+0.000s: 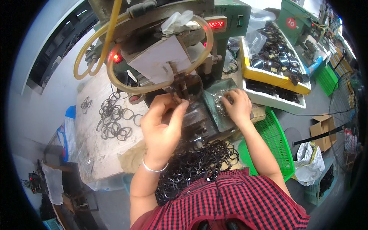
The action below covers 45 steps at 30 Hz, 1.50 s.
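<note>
My left hand is closed in a pinch, thumb against fingers, at the working head of a green bench machine. Between its fingertips is the edge of a dark eyeglass frame, which sits up against the tooling and is partly hidden by it. My right hand rests over a green metal tray beside the machine, with the fingertips curled together among small shiny metal parts. Whatever those fingers hold is too small to make out.
Dark loose frames lie on the table at left, and a heap of black frames lies before me. At right stand stacked foam boxes holding lenses and frames, a green basket and a fan. Yellowish hoses loop around the machine.
</note>
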Motion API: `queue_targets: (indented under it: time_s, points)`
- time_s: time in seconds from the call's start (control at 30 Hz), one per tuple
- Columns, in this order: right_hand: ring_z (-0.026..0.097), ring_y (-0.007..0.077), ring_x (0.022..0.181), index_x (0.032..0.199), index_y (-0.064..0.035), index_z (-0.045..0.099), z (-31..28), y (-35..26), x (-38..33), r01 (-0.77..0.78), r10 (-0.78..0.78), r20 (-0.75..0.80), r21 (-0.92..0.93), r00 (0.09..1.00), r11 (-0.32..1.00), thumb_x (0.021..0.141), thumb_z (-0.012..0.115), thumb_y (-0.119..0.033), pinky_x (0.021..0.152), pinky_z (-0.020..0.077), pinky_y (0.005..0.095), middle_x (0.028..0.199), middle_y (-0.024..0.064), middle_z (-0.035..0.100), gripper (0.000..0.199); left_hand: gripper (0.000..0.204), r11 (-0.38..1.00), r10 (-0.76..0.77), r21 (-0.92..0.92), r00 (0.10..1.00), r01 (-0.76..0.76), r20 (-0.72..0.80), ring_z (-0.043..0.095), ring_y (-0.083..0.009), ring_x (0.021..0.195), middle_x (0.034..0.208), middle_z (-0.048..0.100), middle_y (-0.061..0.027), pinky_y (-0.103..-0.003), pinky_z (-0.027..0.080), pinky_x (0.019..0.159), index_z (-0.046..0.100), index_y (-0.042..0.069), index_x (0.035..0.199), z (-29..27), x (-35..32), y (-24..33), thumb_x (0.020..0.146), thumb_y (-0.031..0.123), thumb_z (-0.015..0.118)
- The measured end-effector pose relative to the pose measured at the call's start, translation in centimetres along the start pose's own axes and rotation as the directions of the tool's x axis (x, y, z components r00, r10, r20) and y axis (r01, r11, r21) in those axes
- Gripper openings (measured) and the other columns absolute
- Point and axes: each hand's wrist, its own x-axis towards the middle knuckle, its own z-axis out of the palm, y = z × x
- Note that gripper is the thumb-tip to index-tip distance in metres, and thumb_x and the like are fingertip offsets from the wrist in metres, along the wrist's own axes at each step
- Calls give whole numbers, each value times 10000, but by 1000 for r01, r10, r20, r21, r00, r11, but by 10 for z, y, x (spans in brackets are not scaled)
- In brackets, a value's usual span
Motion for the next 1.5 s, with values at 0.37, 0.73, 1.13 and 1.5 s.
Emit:
queue_targets:
  time_s: [0.37, 0.73, 1.13, 1.5]
  points:
    - [497, 325, 1220, 878, -56, 679, 14, 4, -8, 71, -74, -30, -79, 997, 994, 761, 686, -133, 938, 454, 460, 1237, 142, 589, 140, 181, 935, 239, 289, 968, -207, -80, 613, -162, 766, 848, 659, -66, -273, 482, 736, 630, 6, 916, 3, -27, 2, 785, 47, 748]
    - [598, 319, 865, 817, -75, 669, 22, -10, 3, 123, -122, -36, 28, 992, 992, 783, 668, -169, 744, 484, 424, 826, 96, 653, 100, 837, 763, -599, 493, -171, -418, 783, 499, -395, 1115, 1106, 610, -236, -616, 317, 1009, 697, 30, 1095, 36, -90, -16, 910, 725, 269]
    - [634, 287, 860, 923, -71, 709, -15, 7, -21, 19, -6, -68, 179, 998, 984, 801, 667, -94, 771, 494, 364, 900, 109, 681, 131, 450, 565, -793, 812, -174, 147, 584, 663, -252, 972, 1037, 703, -138, -327, 498, 858, 719, 74, 1057, -137, -64, 9, 932, 477, 561]
    - [663, 230, 876, 944, -11, 694, -18, -92, -1, -21, -89, 134, 655, 987, 755, 786, 656, -38, 812, 495, 324, 955, 125, 698, 165, 419, 208, -335, 855, 856, 476, -394, 683, -387, 845, 845, 686, -242, -433, 526, 724, 723, 0, 851, -160, 25, -241, 667, 376, 750]
